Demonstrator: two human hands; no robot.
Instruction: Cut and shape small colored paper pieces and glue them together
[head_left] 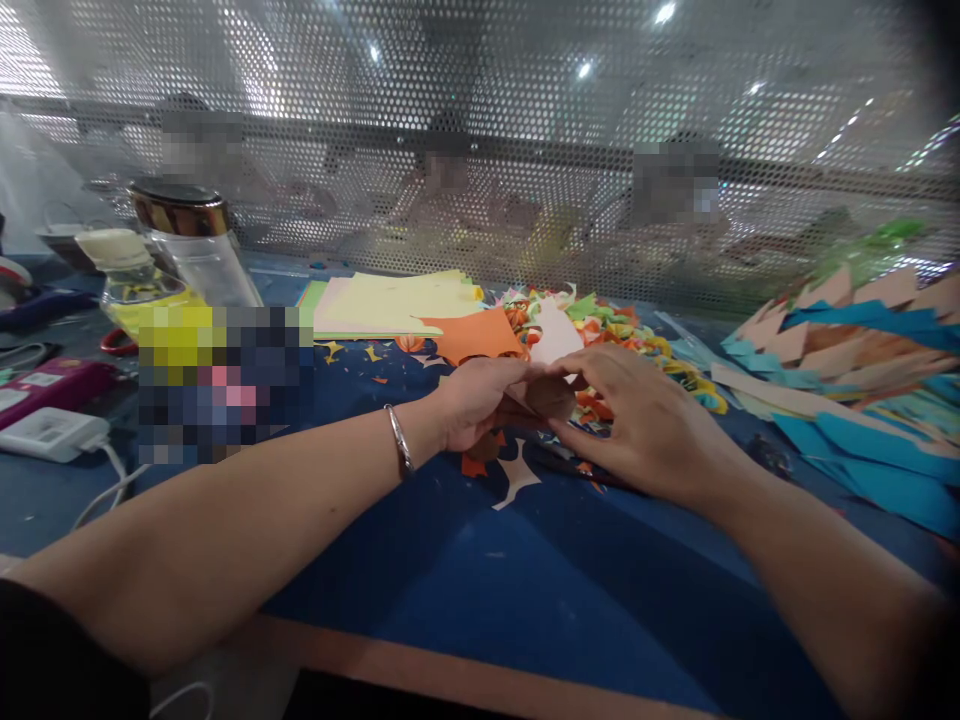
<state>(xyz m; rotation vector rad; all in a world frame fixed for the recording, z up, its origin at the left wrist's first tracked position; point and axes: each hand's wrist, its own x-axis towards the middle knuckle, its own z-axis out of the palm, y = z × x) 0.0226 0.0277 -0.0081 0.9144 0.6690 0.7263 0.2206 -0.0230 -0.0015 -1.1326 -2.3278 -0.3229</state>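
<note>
Between my two hands is a round, brownish paper piece (553, 398), partly hidden by fingers. My right hand (641, 415) is closed around its edge, thumb below and fingertips above. On the other side, my left hand (484, 400), with a silver bangle on the wrist, pinches the same piece. Just beyond the hands lie an orange sheet (480, 335) with cut-out curves and a pale pink paper offcut (556, 332). Below them, a white curved paper scrap (517, 478) rests on the blue table.
Coloured paper scraps (630, 335) are heaped behind my hands, beside stacked pale yellow sheets (397, 303). Folded blue and tan paper (877, 370) spreads at right. A bottle (124, 275), a glass jar (202, 255) and a white charger (52, 433) stand left. A perforated metal panel (510, 90) closes the back.
</note>
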